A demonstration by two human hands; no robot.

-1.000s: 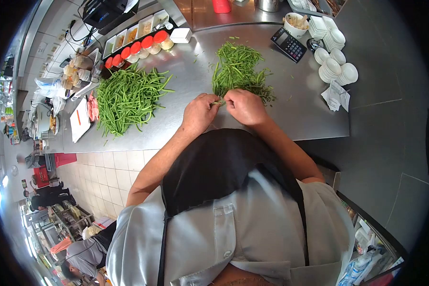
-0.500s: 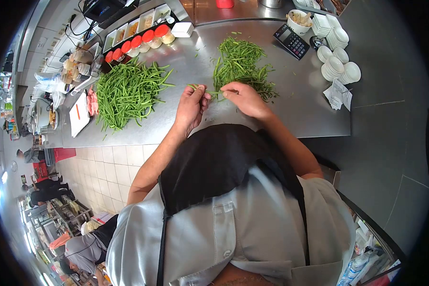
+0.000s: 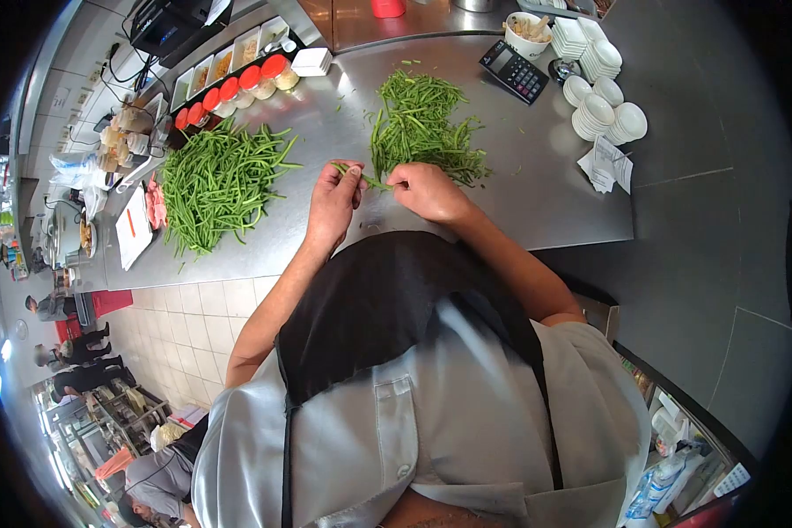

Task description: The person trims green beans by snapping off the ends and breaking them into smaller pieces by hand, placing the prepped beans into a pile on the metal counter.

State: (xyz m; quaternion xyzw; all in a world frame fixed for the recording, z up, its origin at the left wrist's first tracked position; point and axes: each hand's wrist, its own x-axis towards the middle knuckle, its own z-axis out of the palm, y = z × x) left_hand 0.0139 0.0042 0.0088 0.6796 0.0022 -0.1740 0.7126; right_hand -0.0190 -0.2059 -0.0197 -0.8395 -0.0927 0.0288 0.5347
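Observation:
A green bean [image 3: 376, 183] is stretched between my two hands, just above the steel counter. My left hand [image 3: 333, 204] pinches one part of it between thumb and fingers. At its other end, the fingertips of my right hand [image 3: 431, 191] are closed on the bean. To the left lies a large pile of long green beans [image 3: 220, 189]. Directly beyond my hands sits a second pile of green bean pieces [image 3: 421, 119], which look shorter and more broken up.
Red-lidded jars [image 3: 238, 92] and a row of ingredient trays [image 3: 224, 62] line the back left. A calculator [image 3: 513, 72], a white tub [image 3: 528, 35], stacked white dishes [image 3: 594, 114] and crumpled paper [image 3: 605, 165] stand at the right. A notepad [image 3: 134, 227] lies far left.
The whole view has shifted, so the counter appears farther left. Both hands have come slightly nearer my body, still pinching a bean; its position in my left fingers looks slightly different.

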